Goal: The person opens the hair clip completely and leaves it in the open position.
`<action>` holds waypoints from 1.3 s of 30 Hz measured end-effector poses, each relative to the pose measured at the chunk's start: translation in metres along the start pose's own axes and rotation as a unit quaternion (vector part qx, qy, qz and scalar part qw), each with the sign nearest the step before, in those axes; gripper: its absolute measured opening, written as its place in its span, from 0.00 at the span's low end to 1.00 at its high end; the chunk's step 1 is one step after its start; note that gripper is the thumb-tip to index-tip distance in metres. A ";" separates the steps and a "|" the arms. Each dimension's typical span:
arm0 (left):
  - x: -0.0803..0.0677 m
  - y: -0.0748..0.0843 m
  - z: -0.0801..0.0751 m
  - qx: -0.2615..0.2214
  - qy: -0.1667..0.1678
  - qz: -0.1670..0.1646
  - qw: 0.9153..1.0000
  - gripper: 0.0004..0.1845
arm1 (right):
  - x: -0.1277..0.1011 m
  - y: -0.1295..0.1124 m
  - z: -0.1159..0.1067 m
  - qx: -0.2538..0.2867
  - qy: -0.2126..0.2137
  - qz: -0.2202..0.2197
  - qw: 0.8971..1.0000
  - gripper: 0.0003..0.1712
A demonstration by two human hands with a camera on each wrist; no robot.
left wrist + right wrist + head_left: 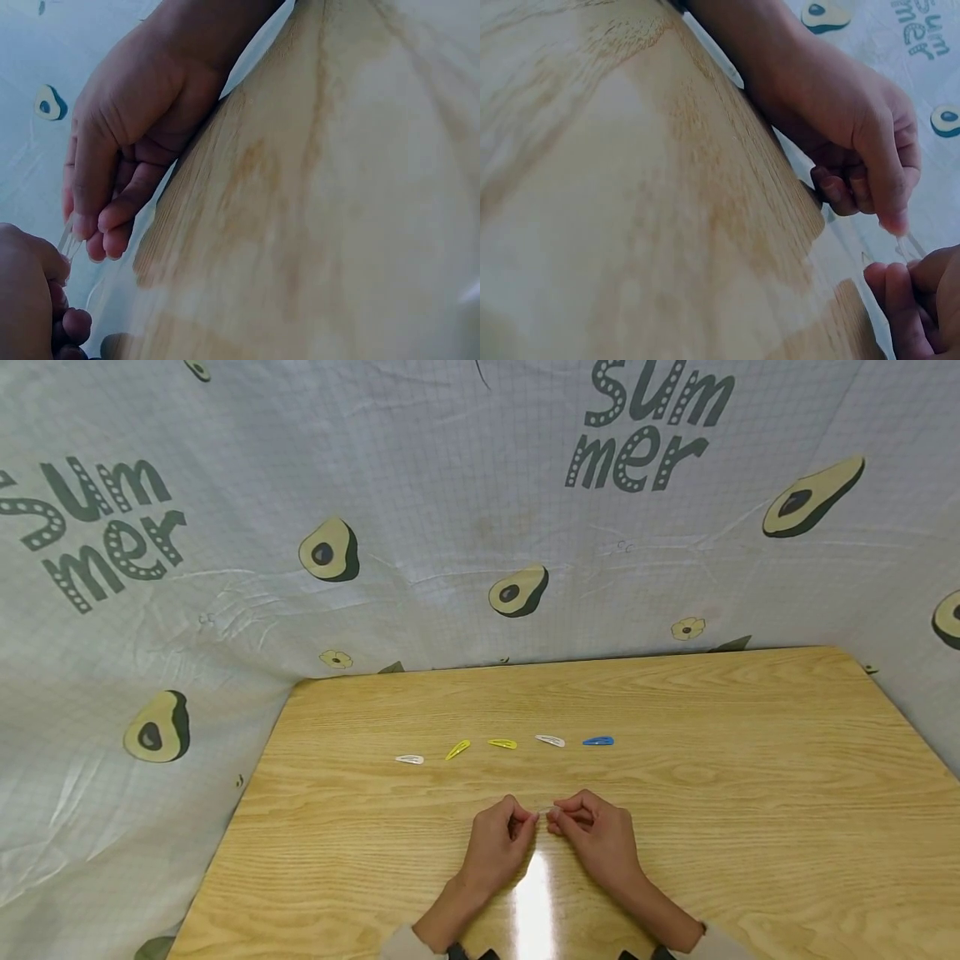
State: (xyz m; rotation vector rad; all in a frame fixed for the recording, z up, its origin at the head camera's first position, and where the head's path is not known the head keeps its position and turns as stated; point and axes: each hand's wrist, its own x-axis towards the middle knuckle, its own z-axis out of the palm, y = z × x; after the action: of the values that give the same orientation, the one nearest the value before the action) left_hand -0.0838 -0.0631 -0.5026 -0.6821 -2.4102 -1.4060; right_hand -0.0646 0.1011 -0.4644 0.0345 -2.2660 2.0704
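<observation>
My left hand [498, 839] and right hand [596, 837] face each other just above the wooden table, nearly fingertip to fingertip. Between them is a pale snap hair clip [545, 811], small and partly hidden by the fingers. Each hand pinches one end of it between thumb and fingers. The left wrist view shows the slim outline of this clip [70, 238] between the two hands; the right wrist view gives only a thin sliver. Beyond the hands lie a white clip [409, 759], a yellow clip [457, 749], another yellow clip [502, 744], another white clip [550, 741] and a blue clip [598, 741].
The wooden table [720, 760] reaches well to both sides of the hands. A pale cloth [420, 502] printed with avocados and lettering hangs behind the table and along its left and right sides. A bright reflection shows on the tabletop between the forearms.
</observation>
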 end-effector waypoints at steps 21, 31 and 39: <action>0.001 -0.005 0.000 -0.018 0.036 0.029 0.999 0.11 | 0.006 0.029 -0.002 -0.005 -0.019 -0.032 0.999 0.04; -0.002 -0.007 -0.007 -0.017 0.049 0.015 0.999 0.04 | 0.008 0.029 0.003 -0.036 -0.028 -0.058 0.997 0.04; 0.001 -0.008 -0.021 0.035 0.072 0.047 0.996 0.03 | 0.011 0.021 0.015 -0.061 -0.035 -0.061 0.996 0.03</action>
State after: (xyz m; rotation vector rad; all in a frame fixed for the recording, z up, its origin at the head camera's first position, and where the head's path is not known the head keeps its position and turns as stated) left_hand -0.0892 -0.0843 -0.4972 -0.6436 -2.2739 -1.2828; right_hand -0.0779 0.0883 -0.4858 0.2353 -2.3623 1.8960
